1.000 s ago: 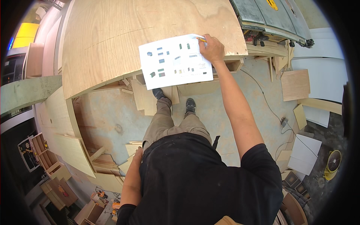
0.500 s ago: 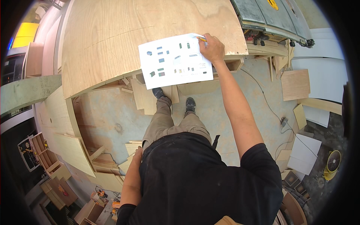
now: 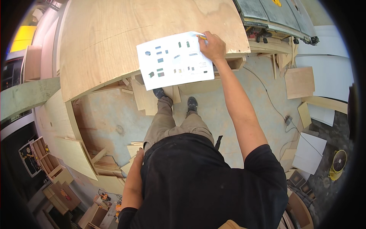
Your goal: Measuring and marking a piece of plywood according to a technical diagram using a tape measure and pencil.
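Observation:
My right hand point(image 3: 212, 46) is closed at the upper right corner of a white sheet of paper point(image 3: 167, 78), with a yellow pencil point(image 3: 202, 37) in the same grip. Small dark box-like drawings and some print cover the sheet. It overlaps the front edge of a plywood worktop point(image 3: 114, 42), its lower part reaching past that edge. My left hand point(image 3: 139, 154) hangs beside my hip, partly hidden by my black shirt, so its fingers do not show well enough to read.
At the upper right stands a grey machine table point(image 3: 261, 13). A cable point(image 3: 268, 95) crosses the floor on the right, near loose boards point(image 3: 299, 82) and a yellow fan point(image 3: 338, 162). Plywood offcuts point(image 3: 146, 101) lie by my feet. More panels point(image 3: 74, 152) lean at the left.
The paper, with my right hand and the pencil, has shifted slightly left and up in the picture. My left hand stays beside my hip.

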Demonstrator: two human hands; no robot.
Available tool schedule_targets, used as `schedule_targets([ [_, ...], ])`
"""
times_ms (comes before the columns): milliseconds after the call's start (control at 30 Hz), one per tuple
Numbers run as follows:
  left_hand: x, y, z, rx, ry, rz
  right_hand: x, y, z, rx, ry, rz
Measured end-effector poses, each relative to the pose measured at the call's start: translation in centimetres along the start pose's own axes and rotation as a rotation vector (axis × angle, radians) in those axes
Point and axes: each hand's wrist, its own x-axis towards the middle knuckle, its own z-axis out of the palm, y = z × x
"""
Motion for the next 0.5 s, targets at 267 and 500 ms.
schedule_targets([
  [267,-5.9,3.0,-3.9,0.290,0.205,0.473,0.0,0.6,-0.5,-0.021,-0.005,0.002],
  [500,-6.3,5.8,-18.5,-0.363,0.855,0.704,0.8,0.7,0.6,-0.120,0.006,-0.192],
])
